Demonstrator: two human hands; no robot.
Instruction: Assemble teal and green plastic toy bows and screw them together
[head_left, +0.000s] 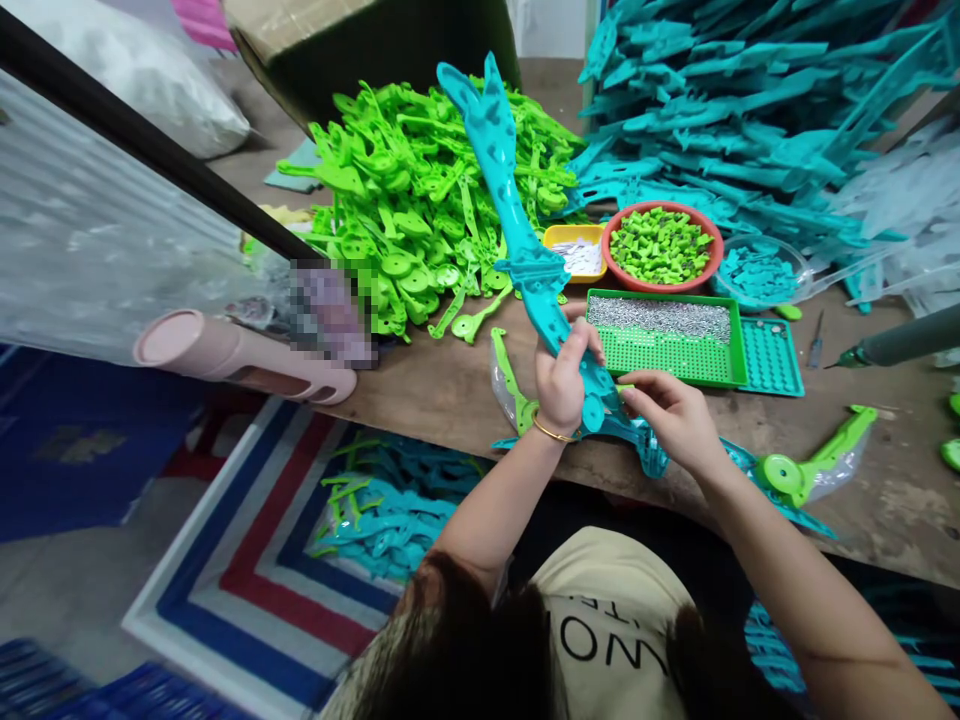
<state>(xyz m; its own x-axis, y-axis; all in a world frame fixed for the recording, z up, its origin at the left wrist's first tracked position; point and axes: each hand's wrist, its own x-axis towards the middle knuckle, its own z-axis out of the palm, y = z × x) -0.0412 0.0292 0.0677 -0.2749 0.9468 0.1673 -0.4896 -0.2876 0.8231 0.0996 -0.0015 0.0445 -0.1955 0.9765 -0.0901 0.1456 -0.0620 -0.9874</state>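
While the left hand (pixel 562 375) grips the teal part (pixel 514 215) over the bench (pixel 420 395), the right hand (pixel 669 412) pinches a green bit (pixel 625 388) beside it. Likely light, stiff, slick plastic; best held round the narrow shaft.

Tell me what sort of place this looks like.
Probably an assembly workshop: a heap of green plastic parts, a stack of turquoise parts and a green tray of small silvery pieces share a wooden table.

The cream shirt (pixel 611 562) bears dark letters (pixel 576 638), 1 clearly "O"; full wording unreadable.
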